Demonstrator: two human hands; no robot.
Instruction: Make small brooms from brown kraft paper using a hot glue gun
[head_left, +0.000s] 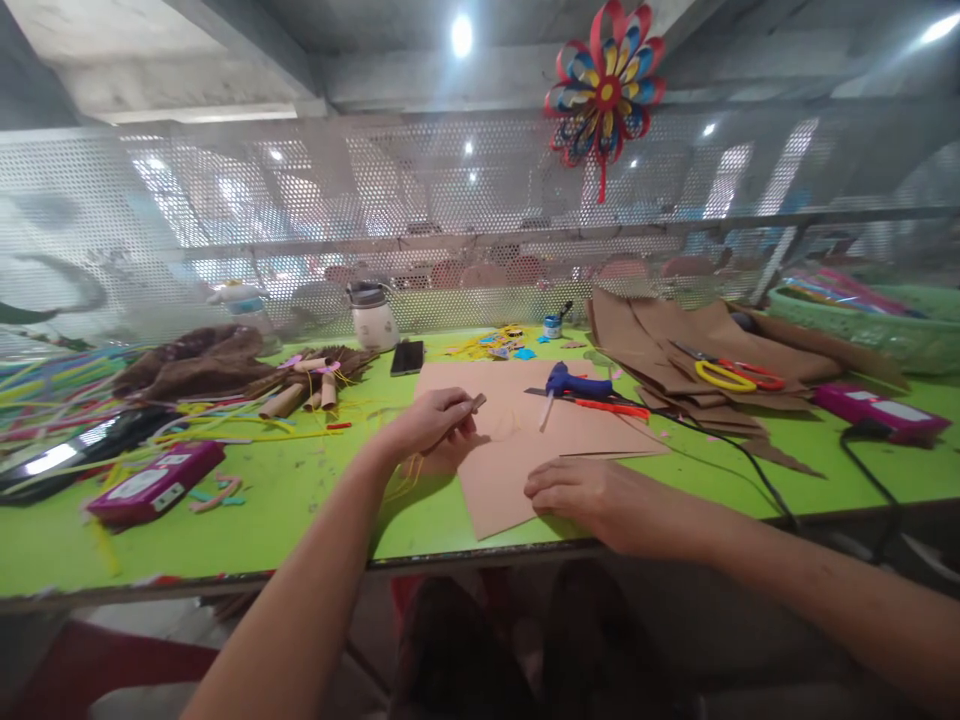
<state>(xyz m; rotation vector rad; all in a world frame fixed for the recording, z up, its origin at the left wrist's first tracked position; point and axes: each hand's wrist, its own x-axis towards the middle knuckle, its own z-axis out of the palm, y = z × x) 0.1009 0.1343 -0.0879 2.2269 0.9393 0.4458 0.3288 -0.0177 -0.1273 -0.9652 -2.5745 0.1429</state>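
Observation:
My left hand (431, 420) is closed around a short brown stick-like piece (475, 403), its tip poking out above a tan foam sheet (525, 440) on the green table (300, 500). My right hand (581, 497) lies on the near edge of that sheet, fingers curled down against it, with nothing visibly in it. A blue glue gun (574, 383) rests at the far side of the sheet, beside an orange-handled cutter (611, 407).
Yellow-handled scissors (724, 375) lie on a pile of brown sheets (712, 340) at the right. A black phone (407, 357), white jar (373, 315), brown rolls (300, 395), pink boxes (154, 482) (877, 410), a green basket (870, 325) and a black cable (750, 465) surround the work area. A mesh screen (375, 220) stands behind.

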